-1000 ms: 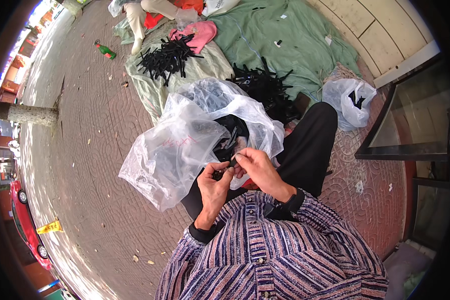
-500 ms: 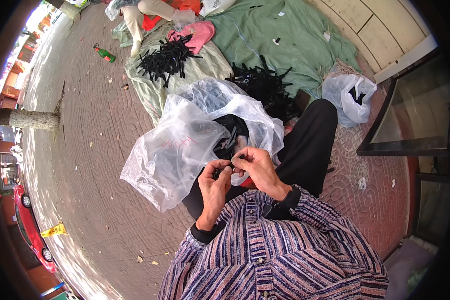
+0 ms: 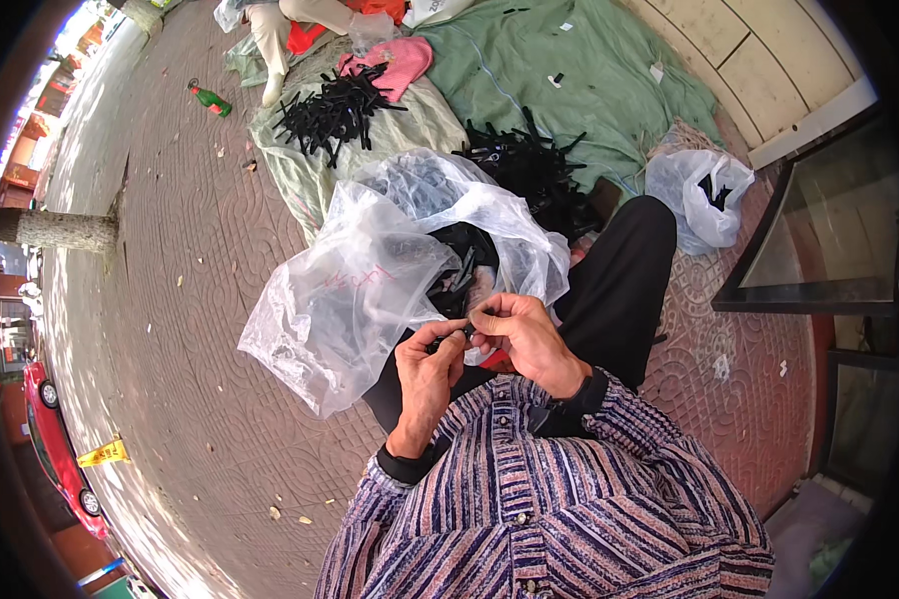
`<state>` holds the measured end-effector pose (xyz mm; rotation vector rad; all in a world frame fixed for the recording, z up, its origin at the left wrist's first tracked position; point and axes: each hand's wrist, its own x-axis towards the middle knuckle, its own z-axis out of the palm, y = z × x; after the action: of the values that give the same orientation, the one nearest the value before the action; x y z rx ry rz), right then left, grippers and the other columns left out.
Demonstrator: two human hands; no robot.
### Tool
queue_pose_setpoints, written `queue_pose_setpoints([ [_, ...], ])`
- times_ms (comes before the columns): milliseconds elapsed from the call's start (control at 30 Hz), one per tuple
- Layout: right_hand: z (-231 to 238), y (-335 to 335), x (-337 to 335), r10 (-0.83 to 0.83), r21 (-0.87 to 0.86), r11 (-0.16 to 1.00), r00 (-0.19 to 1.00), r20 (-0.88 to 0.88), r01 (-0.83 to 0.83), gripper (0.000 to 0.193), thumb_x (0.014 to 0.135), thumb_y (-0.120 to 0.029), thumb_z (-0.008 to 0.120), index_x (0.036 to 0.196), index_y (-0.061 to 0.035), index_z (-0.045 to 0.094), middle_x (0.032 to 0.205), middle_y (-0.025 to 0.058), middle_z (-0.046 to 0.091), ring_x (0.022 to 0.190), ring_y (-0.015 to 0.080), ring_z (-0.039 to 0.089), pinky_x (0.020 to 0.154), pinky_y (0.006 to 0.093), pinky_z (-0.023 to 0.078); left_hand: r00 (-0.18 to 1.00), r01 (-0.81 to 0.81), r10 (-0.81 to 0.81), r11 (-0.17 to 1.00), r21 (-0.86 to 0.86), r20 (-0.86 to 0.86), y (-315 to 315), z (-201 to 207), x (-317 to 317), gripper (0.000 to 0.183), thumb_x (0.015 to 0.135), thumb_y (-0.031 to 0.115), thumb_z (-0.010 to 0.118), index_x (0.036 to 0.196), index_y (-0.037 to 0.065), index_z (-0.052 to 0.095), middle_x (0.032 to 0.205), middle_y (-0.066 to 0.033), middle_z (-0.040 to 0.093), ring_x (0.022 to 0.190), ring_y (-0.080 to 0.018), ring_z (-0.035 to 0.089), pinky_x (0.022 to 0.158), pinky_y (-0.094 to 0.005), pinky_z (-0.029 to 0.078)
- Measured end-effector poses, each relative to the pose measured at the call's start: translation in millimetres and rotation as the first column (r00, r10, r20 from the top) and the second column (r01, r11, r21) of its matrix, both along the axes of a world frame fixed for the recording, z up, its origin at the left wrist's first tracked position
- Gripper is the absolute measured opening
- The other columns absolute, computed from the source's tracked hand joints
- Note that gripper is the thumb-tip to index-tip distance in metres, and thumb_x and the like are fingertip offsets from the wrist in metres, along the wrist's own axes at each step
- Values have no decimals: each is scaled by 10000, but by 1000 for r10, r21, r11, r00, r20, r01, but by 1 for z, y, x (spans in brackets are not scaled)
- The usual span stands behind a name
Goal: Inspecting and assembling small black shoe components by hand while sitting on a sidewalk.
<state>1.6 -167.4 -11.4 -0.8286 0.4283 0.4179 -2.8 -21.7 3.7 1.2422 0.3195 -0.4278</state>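
Observation:
Close together over my lap, both hands pinch a small black piece whose exact kind I cannot make out. My left hand has its thumb and fingers closed on one side of it. My right hand grips it from the other side, fingertips nearly touching the left ones. Just beyond the hands lies a big clear plastic bag, its mouth open. Black strips show inside that bag. Most of the small piece is covered by my fingers.
A pile of black strips lies on a pale cloth, near a pink cloth. Another black pile rests on a green sheet. A white bag stands right, by a dark-framed glass panel. Another person's legs show far left.
Both hands stay at nearly the same spot, with the fingers shifting slightly around the small black piece. The view has moved a little; the bag and piles look unchanged.

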Motion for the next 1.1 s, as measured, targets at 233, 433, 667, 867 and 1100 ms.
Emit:
queue_pose_setpoints([
  [233,7,0,-1,79,-223,974,987,139,-46,102,815,-73,613,824,23,580,702,55,591,600,108,572,515,213,478,1000,17,-16,999,43,-6,-1,0,-3,126,847,61,550,920,-19,613,523,37,467,402,-11,330,368,-168,228],
  [433,21,13,-9,334,-803,518,794,507,295,84,753,-51,637,750,10,579,638,86,552,566,232,566,516,288,452,998,58,-59,994,89,9,-1,-3,-2,134,836,63,570,935,-19,609,537,46,472,417,-3,342,374,-164,230],
  [667,23,13,-19,734,-756,220,406,545,617,261,706,-25,599,943,69,542,859,137,538,782,255,554,655,321,472,999,42,-43,997,-65,-26,5,-1,2,186,837,38,535,994,-41,594,608,11,501,460,-24,366,420,-172,266],
  [867,23,5,-17,749,-692,282,298,592,665,250,749,-36,556,972,72,525,888,162,537,836,279,539,722,345,465,1000,8,-11,972,-236,-11,11,2,2,258,809,13,490,1036,-84,566,651,-23,515,474,-70,384,495,-187,324],
  [1100,24,-11,-1,629,-850,488,595,500,198,262,706,-25,569,953,13,494,838,146,562,799,285,548,699,362,444,996,76,-82,973,-220,-19,15,-6,0,220,756,-53,484,945,-65,594,685,-50,556,457,-60,382,427,-186,292],
])
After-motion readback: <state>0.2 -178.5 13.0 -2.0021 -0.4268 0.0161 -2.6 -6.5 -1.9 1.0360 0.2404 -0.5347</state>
